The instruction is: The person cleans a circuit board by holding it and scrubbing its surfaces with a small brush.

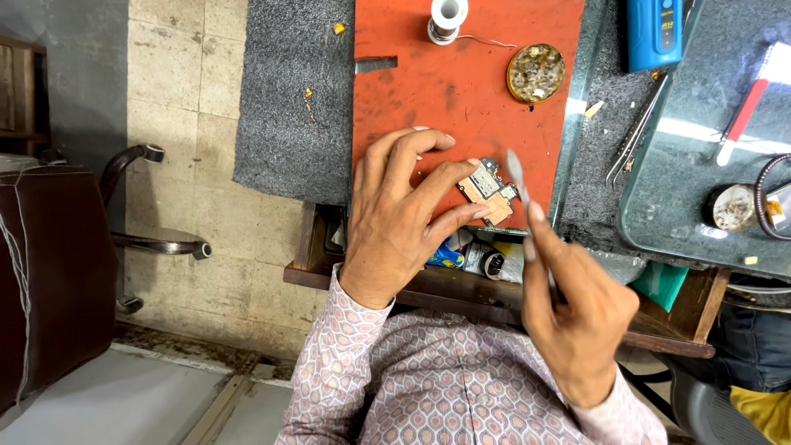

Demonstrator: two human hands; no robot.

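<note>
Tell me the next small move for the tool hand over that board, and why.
Probably lower the thin metal tool's tip onto the small circuit board. The left hand already pins the board on the red mat, while the right hand holds the tool just above its right edge.

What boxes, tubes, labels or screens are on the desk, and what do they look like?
Blue device: top right beside the red mat, boxy, with a small pale label panel.
Blue and yellow package: in the open drawer under the left hand, small and crumpled.
Round tin: on the mat's top right, gold-rimmed.
</note>
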